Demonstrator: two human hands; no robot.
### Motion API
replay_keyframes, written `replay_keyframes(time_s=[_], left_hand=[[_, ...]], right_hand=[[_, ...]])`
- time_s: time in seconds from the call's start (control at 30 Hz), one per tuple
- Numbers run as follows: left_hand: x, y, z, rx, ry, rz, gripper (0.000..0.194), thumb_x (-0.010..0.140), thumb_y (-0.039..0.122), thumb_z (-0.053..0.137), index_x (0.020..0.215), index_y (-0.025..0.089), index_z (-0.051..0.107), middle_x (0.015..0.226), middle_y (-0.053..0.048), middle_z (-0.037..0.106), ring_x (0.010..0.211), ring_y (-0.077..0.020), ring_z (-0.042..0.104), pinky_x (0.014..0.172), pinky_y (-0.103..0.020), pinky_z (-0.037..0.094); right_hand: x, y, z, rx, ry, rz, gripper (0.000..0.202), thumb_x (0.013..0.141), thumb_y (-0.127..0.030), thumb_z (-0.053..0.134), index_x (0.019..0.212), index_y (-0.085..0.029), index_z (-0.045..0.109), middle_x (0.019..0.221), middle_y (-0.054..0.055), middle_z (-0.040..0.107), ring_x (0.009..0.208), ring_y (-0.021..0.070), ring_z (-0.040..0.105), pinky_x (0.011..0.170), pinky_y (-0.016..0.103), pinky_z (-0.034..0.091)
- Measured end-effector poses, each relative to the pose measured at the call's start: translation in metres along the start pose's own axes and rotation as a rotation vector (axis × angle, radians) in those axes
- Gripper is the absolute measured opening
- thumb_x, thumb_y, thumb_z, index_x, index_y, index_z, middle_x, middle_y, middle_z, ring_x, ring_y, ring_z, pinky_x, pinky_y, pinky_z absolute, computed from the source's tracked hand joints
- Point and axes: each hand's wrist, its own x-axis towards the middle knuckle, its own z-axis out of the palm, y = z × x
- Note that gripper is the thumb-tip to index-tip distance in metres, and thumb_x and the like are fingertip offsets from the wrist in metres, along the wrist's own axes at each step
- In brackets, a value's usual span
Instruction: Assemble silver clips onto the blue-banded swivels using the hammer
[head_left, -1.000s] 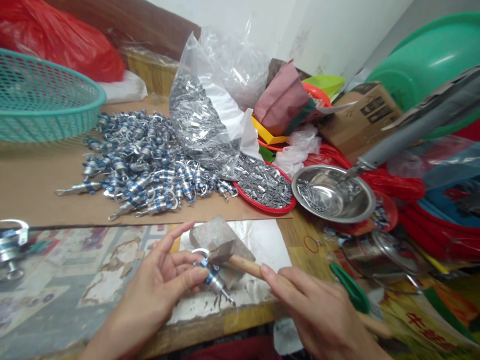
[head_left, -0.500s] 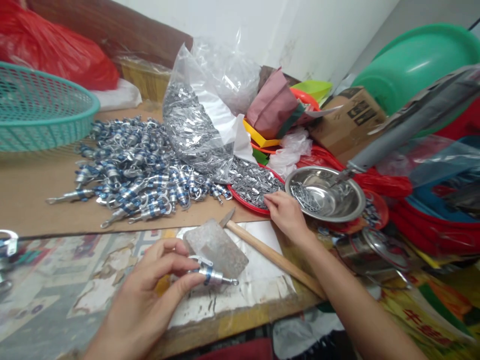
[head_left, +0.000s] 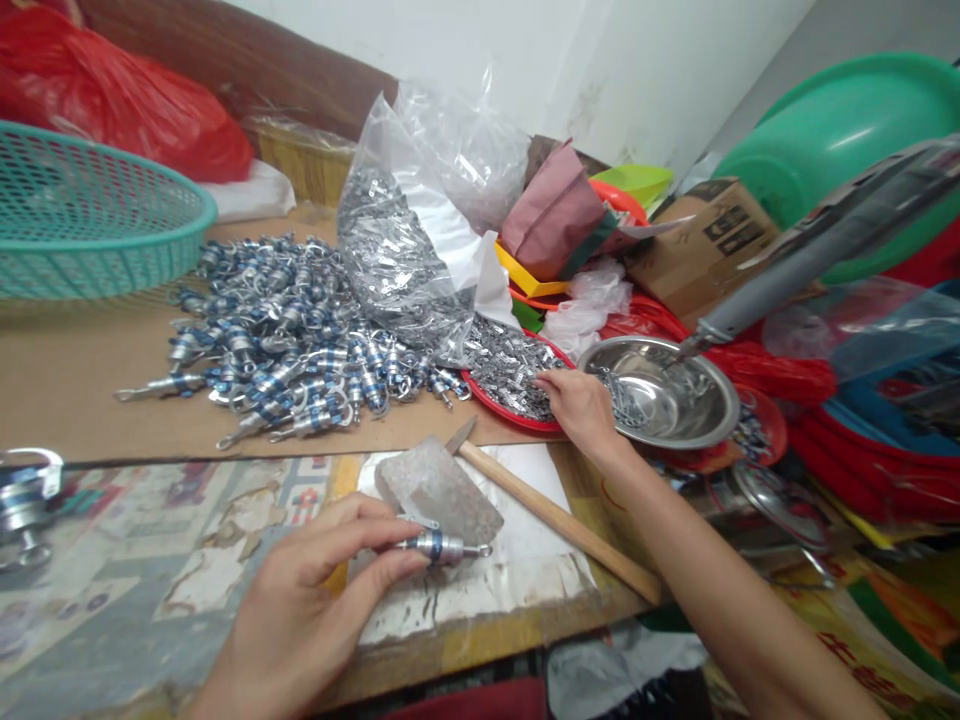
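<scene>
Between the thumb and fingers of my left hand (head_left: 322,590) is a small silver metal fitting (head_left: 442,546) with a blue band, an eyelet end pointing right and a flat curved hook along its top. My right hand (head_left: 581,405) is over a red tray (head_left: 517,420) heaped with small flat metal clips (head_left: 510,365). Its thumb and fingertips are pinched together; whether a clip is between them I cannot make out. Beyond my left hand lies a grey stone block (head_left: 439,492). A hammer (head_left: 555,520) with a wooden handle rests against it, its head at the far end.
A pile of similar fittings (head_left: 277,330) covers the cardboard at the back left, near a turquoise basket (head_left: 97,225). A clear bag of clips (head_left: 401,260) leans behind the tray. At right stand a steel bowl (head_left: 667,400) with pins and a grey-handled tool (head_left: 810,250).
The view has shifted slightly, so most things sit further right. My left hand still holds the fitting, now turned more level. My right hand stays pinched at the tray of clips.
</scene>
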Motion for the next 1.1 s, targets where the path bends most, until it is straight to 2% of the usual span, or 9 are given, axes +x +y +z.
replay_keyframes(time_s=[0.1, 0.17, 0.23, 0.33, 0.43, 0.53, 0.63, 0.87, 1.1], left_hand=[[-0.002, 0.002, 0.005, -0.054, 0.087, -0.026, 0.007, 0.066, 0.026, 0.074, 0.07, 0.031, 0.077, 0.072, -0.001, 0.074, 0.07, -0.0232, 0.066, 0.068, -0.029, 0.048], [-0.004, 0.004, 0.009, -0.085, 0.149, -0.053, 0.01, 0.063, 0.027, 0.076, 0.072, 0.032, 0.076, 0.069, 0.0, 0.074, 0.067, -0.0228, 0.065, 0.066, -0.029, 0.049], [-0.006, 0.006, 0.011, -0.095, 0.157, -0.07, 0.015, 0.062, 0.027, 0.076, 0.076, 0.032, 0.076, 0.064, 0.002, 0.072, 0.063, -0.0212, 0.063, 0.065, -0.029, 0.049], [-0.007, 0.009, 0.013, -0.11, 0.185, -0.09, 0.019, 0.062, 0.025, 0.076, 0.08, 0.032, 0.076, 0.06, 0.004, 0.069, 0.058, -0.019, 0.061, 0.066, -0.028, 0.048], [-0.005, 0.01, 0.012, -0.124, 0.209, -0.101, 0.02, 0.062, 0.025, 0.075, 0.081, 0.032, 0.077, 0.06, 0.004, 0.069, 0.059, -0.0189, 0.061, 0.066, -0.028, 0.048], [-0.003, 0.01, 0.009, -0.123, 0.109, -0.07, 0.019, 0.064, 0.023, 0.074, 0.079, 0.034, 0.078, 0.064, 0.002, 0.072, 0.063, -0.02, 0.064, 0.064, -0.027, 0.049], [-0.003, 0.012, 0.008, -0.139, 0.042, -0.04, 0.017, 0.069, 0.023, 0.07, 0.073, 0.037, 0.079, 0.067, 0.001, 0.074, 0.064, -0.0193, 0.065, 0.06, -0.024, 0.048], [-0.007, 0.017, 0.01, -0.169, 0.125, -0.05, 0.017, 0.065, 0.022, 0.072, 0.068, 0.038, 0.079, 0.065, 0.002, 0.073, 0.062, -0.0188, 0.064, 0.058, -0.024, 0.047], [-0.007, 0.014, 0.012, -0.185, 0.126, -0.004, 0.018, 0.067, 0.024, 0.072, 0.072, 0.04, 0.078, 0.066, 0.002, 0.073, 0.061, -0.0176, 0.065, 0.058, -0.023, 0.047]], right_hand=[[-0.03, -0.032, -0.007, 0.189, 0.011, -0.04, 0.017, 0.087, -0.021, 0.054, 0.09, -0.02, 0.072, 0.093, 0.006, 0.073, 0.088, 0.0202, 0.067, 0.081, 0.034, 0.051], [-0.058, -0.061, -0.009, 0.349, -0.05, -0.1, 0.011, 0.082, -0.025, 0.063, 0.081, -0.021, 0.073, 0.079, 0.001, 0.074, 0.074, 0.0158, 0.068, 0.071, 0.028, 0.054], [-0.082, -0.086, -0.01, 0.673, -0.131, -0.193, 0.005, 0.076, -0.02, 0.069, 0.073, -0.02, 0.074, 0.073, 0.002, 0.072, 0.068, 0.0145, 0.067, 0.065, 0.025, 0.054], [-0.103, -0.106, -0.011, 0.873, -0.188, -0.284, 0.018, 0.078, -0.008, 0.061, 0.078, -0.02, 0.075, 0.078, 0.004, 0.074, 0.072, 0.0146, 0.068, 0.066, 0.025, 0.055], [-0.108, -0.111, -0.012, 0.888, -0.208, -0.224, 0.021, 0.076, -0.005, 0.059, 0.081, -0.02, 0.073, 0.076, 0.002, 0.074, 0.069, 0.0144, 0.069, 0.064, 0.024, 0.056], [-0.11, -0.112, -0.012, 0.897, -0.199, -0.12, 0.014, 0.073, -0.006, 0.065, 0.077, -0.019, 0.07, 0.071, 0.0, 0.073, 0.064, 0.013, 0.068, 0.06, 0.02, 0.055], [-0.114, -0.112, -0.012, 0.913, -0.178, -0.119, 0.012, 0.074, -0.008, 0.065, 0.08, -0.019, 0.065, 0.073, 0.0, 0.071, 0.066, 0.0124, 0.068, 0.062, 0.019, 0.055], [-0.121, -0.109, -0.012, 0.855, -0.129, -0.189, 0.016, 0.077, -0.006, 0.061, 0.085, -0.019, 0.058, 0.077, 0.001, 0.068, 0.07, 0.0115, 0.066, 0.067, 0.021, 0.054], [-0.121, -0.114, -0.006, 1.038, -0.159, 0.069, 0.017, 0.074, -0.015, 0.068, 0.083, -0.021, 0.054, 0.072, 0.002, 0.072, 0.067, 0.0141, 0.069, 0.062, 0.021, 0.055]])
